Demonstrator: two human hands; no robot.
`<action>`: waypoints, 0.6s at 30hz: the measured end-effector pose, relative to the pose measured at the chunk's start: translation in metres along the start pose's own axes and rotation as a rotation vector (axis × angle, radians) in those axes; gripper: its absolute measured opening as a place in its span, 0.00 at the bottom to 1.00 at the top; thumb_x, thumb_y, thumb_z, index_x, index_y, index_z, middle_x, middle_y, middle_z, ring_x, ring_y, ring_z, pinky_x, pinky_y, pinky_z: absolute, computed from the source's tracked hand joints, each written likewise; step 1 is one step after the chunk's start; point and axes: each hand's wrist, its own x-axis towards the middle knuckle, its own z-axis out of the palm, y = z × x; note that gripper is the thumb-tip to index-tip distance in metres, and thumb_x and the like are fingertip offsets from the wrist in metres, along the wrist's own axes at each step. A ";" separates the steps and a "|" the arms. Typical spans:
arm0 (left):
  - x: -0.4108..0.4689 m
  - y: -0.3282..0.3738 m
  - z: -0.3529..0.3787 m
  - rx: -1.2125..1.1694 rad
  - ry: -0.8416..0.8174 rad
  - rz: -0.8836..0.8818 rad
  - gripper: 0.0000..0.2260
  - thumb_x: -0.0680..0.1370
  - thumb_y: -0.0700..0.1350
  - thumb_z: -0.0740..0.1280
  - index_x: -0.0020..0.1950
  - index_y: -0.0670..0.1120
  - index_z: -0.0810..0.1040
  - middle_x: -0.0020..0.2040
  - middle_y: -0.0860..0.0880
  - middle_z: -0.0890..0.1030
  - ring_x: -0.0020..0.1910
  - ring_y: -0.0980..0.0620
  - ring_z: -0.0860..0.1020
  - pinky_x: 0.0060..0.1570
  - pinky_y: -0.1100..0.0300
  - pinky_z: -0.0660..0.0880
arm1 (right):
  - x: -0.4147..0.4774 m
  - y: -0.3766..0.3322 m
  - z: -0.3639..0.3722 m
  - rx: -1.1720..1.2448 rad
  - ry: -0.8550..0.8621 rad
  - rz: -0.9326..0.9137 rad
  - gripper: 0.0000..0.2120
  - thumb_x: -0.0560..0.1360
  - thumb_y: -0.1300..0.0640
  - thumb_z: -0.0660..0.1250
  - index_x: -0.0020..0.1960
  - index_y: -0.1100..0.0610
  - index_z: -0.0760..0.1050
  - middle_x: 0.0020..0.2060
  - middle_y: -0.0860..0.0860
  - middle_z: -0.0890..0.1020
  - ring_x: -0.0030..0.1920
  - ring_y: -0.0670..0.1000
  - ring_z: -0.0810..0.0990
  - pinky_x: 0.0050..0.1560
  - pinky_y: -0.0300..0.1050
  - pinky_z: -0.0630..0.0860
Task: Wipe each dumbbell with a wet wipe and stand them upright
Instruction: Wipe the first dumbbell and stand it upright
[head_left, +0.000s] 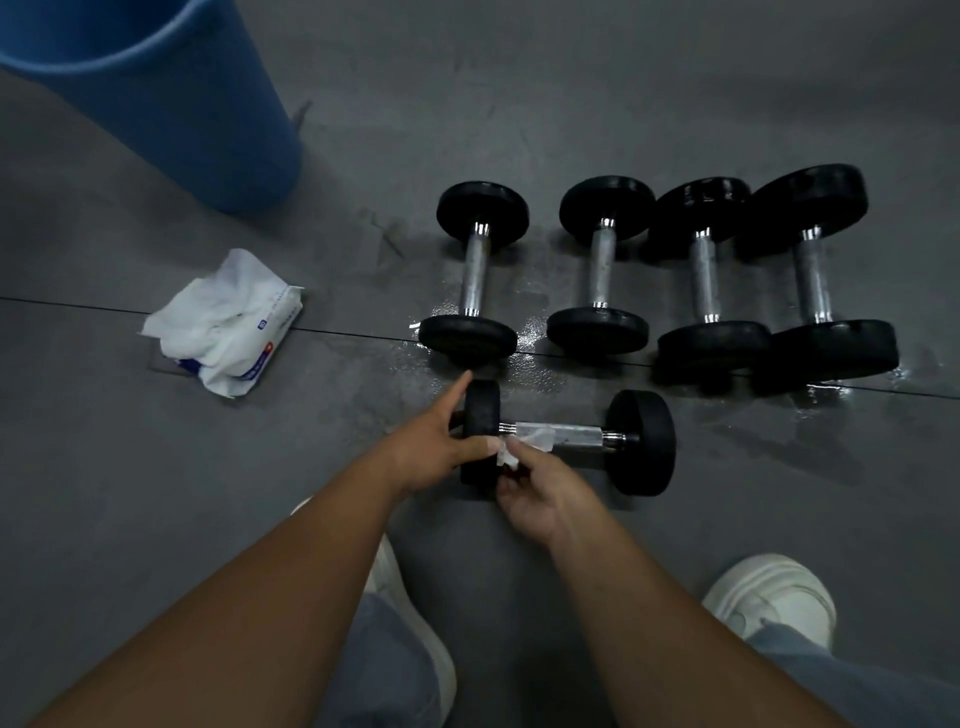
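Two bare forearms reach forward from the bottom edge over knees in pale blue jeans, with a white right shoe (773, 597) planted on the grey floor (156, 493) and a white left shoe (415, 639) half hidden under the left forearm. The left hand (434, 452) grips the left head of the near dumbbell (641, 441). Its thumb curls over the inner face of that black head, and its index finger lies straight over the top edge. The right hand (540, 493) pinches a crumpled wet wipe (527, 441) between its fingers. The wipe is pressed against the chrome handle just beside the same head. This dumbbell lies on its side on the floor, its handle running left to right, directly in front of the knees. Beyond it, four more lie flat in a row with their handles pointing away. The leftmost dumbbell (475, 275) and the second dumbbell (600, 270) are apart. The third dumbbell (705, 278) and the rightmost dumbbell (814, 275) are close enough that their heads appear to touch. The floor around the row glistens with wet patches. Well to the left, an opened pack of wipes (223, 322) lies on the floor with white sheets bunched out of its top. A blue bucket (171, 93) stands in the far left corner.
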 end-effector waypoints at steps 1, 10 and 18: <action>0.000 0.001 -0.001 -0.004 0.000 -0.001 0.43 0.75 0.38 0.73 0.80 0.56 0.49 0.72 0.44 0.70 0.67 0.53 0.72 0.54 0.67 0.75 | 0.000 0.001 0.003 -0.044 0.064 -0.009 0.05 0.77 0.63 0.64 0.43 0.59 0.74 0.34 0.53 0.79 0.24 0.44 0.78 0.21 0.31 0.70; -0.002 -0.004 0.000 0.006 -0.001 -0.003 0.44 0.75 0.39 0.73 0.80 0.57 0.48 0.73 0.44 0.68 0.70 0.51 0.70 0.66 0.58 0.70 | -0.009 -0.011 0.011 0.125 0.127 -0.108 0.21 0.76 0.78 0.53 0.67 0.67 0.68 0.42 0.59 0.75 0.48 0.56 0.78 0.68 0.48 0.67; -0.005 -0.005 0.005 0.075 0.026 0.027 0.45 0.74 0.39 0.73 0.80 0.56 0.48 0.72 0.46 0.68 0.70 0.52 0.69 0.67 0.59 0.69 | -0.014 -0.010 0.012 0.092 0.138 -0.040 0.11 0.77 0.76 0.53 0.56 0.73 0.72 0.46 0.63 0.77 0.42 0.55 0.76 0.61 0.45 0.72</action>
